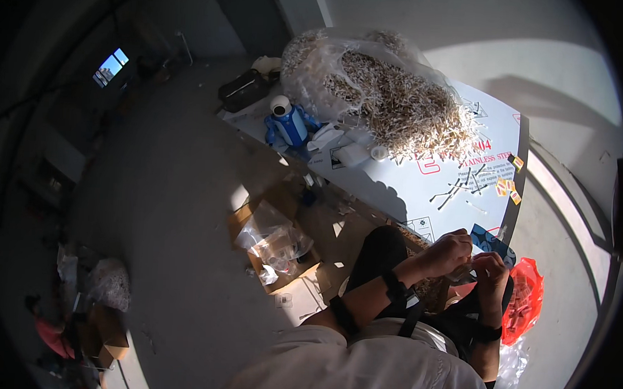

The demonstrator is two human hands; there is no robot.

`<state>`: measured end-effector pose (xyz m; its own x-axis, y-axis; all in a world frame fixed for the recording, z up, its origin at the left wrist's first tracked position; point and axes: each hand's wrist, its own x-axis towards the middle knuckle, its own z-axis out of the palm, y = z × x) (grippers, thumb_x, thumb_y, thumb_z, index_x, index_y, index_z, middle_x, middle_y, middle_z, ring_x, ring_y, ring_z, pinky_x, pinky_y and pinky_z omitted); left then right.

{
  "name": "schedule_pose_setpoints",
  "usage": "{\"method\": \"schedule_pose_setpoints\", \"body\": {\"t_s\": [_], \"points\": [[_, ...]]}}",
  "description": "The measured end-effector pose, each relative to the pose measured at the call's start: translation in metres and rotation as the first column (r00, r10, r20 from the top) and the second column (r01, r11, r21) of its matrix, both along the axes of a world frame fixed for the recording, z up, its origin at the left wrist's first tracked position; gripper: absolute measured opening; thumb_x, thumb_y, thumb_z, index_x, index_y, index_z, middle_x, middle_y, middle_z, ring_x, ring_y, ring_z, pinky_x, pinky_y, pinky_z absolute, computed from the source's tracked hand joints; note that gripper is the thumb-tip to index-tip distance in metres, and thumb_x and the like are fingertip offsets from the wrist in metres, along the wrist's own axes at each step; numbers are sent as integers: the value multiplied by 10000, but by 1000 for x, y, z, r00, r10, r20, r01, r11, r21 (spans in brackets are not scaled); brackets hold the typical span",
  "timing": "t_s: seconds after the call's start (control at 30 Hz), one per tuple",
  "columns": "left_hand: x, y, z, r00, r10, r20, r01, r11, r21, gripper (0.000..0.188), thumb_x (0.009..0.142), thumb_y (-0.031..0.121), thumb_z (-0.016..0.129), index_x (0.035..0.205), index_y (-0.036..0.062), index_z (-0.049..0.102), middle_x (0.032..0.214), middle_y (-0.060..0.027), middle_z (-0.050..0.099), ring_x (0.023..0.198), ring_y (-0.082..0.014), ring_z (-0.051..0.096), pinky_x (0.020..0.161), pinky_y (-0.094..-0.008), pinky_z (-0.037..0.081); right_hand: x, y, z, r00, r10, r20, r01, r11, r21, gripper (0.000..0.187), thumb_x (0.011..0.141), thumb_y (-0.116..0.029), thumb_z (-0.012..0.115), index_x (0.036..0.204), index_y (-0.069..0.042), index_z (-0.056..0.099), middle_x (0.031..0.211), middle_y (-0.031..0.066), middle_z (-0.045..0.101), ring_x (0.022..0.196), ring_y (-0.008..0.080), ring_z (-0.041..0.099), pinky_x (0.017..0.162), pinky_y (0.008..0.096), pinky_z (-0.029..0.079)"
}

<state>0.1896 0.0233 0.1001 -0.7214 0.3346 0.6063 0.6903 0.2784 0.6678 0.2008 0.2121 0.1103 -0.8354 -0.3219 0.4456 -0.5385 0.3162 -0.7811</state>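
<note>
My left hand (pixel 450 251) and my right hand (pixel 491 272) are close together above my lap, at the table's near right corner. Both are closed, fingertips pinched. A small translucent piece (pixel 462 272), perhaps plastic, shows between them; its kind is too small to tell. Just beyond lies a blue patterned sheet or pouch (pixel 489 241) on the table edge. Farther up the table are scattered dark-tipped swab-like sticks (pixel 458 189) and several small yellow-orange cards or packets (pixel 508 187). A huge heap of pale swab-like sticks (pixel 406 94) spills from a clear plastic bag (pixel 316 76).
The table (pixel 374 188) has a printed pale-blue surface. A blue robot-shaped toy (pixel 290 126) and a black case (pixel 244 91) stand at its left end. A cardboard box (pixel 281 263) with clear plastic is on the floor. A red bag (pixel 524 298) hangs or stands at my right.
</note>
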Motion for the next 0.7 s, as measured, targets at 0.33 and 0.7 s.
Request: {"method": "schedule_pose_setpoints", "body": {"t_s": [0.33, 0.7], "points": [[1, 0, 9, 997, 7, -74, -20, 983, -181, 117, 695, 20, 678, 694, 14, 561, 759, -92, 558, 829, -289, 564, 712, -382, 492, 2, 0, 12, 998, 65, -23, -62, 991, 117, 119, 750, 55, 653, 736, -24, 565, 781, 96, 589, 721, 238, 600, 652, 318, 478], [2, -6, 17, 965, -200, 172, 186, 978, 96, 218, 638, -32, 711, 644, 8, 496, 683, -91, 517, 700, -291, 540, 610, -367, 439, 3, 3, 30, 946, 224, 235, -202, 973, -114, 142, 718, 82, 659, 669, -6, 560, 743, 66, 579, 689, 156, 567, 612, 272, 435]]}}
